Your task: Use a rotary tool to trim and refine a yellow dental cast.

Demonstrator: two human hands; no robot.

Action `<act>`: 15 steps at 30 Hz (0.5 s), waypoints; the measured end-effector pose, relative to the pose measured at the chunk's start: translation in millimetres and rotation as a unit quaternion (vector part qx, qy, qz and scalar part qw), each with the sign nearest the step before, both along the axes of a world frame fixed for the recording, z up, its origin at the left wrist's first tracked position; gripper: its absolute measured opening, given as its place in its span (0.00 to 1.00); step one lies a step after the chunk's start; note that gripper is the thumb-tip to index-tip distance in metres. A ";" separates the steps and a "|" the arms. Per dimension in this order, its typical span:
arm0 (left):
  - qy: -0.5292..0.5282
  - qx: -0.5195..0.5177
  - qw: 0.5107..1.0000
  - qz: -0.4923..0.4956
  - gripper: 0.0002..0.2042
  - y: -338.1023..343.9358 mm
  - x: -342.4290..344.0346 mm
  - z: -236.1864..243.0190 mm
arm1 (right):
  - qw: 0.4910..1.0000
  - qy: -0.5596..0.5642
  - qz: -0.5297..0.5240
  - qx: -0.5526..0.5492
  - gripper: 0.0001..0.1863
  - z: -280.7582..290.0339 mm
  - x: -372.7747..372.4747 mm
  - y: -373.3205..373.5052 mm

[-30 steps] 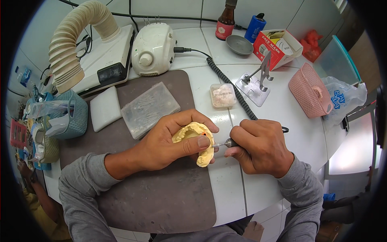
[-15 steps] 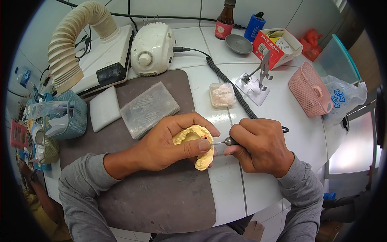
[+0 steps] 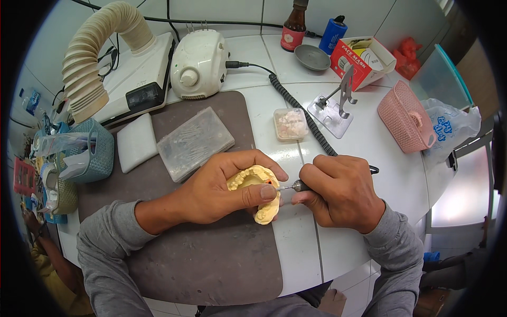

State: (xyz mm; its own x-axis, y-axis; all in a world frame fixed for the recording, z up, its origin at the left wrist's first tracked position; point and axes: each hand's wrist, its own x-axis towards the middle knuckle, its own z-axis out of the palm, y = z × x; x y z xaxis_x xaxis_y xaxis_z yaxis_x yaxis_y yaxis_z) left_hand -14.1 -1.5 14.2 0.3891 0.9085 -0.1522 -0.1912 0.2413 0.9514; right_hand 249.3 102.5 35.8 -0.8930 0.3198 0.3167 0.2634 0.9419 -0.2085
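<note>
A cream-yellow plaster dental model (image 3: 268, 211), shaped like a tooth arch, is gripped by my left hand (image 3: 211, 190). The thumb lies across its inner side and the fingers wrap behind its far edge. A small reddish mark shows beside the thumb tip. My right hand (image 3: 340, 193) is closed round a dark rotary handpiece (image 3: 300, 186), whose thin metal bur (image 3: 285, 187) points left and meets the model's right side by my left thumb. The exact contact point of the bur tip is hard to make out. A coiled black cord (image 3: 296, 103) runs from the handpiece's side to the control unit.
Beyond my hands are a clear box of burs (image 3: 195, 142), a white pad (image 3: 137, 142) and a small tub (image 3: 291, 125) on or beside the brown mat (image 3: 211, 264). Farther back stand the white control unit (image 3: 199, 63), hose (image 3: 87, 68), metal stand (image 3: 338, 113) and pink basket (image 3: 404, 119).
The model has tilted or shifted very slightly in my left hand. My right hand and the handpiece have barely moved, staying against the model's right side.
</note>
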 end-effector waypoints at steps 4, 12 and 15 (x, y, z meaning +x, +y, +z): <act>-0.010 -0.013 1.000 0.001 0.18 -0.3 0.4 0.0 | 1.000 0.006 -0.005 0.000 0.19 0.2 -0.1 -0.1; -0.001 -0.006 1.000 -0.003 0.19 -0.4 1.0 0.1 | 1.000 -0.002 -0.009 -0.001 0.19 0.0 1.1 1.1; -0.001 -0.009 1.000 -0.003 0.19 0.0 0.0 0.8 | 1.000 -0.003 0.007 0.002 0.19 0.9 1.1 1.8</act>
State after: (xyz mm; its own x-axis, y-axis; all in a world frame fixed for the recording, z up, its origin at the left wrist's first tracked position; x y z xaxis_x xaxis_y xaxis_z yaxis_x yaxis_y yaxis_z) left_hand -14.1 -1.6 15.0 0.3949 0.9034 -0.1673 -0.1915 0.2591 0.9467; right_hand 250.4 104.4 36.7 -0.8994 0.3063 0.3120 0.2516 0.9462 -0.2034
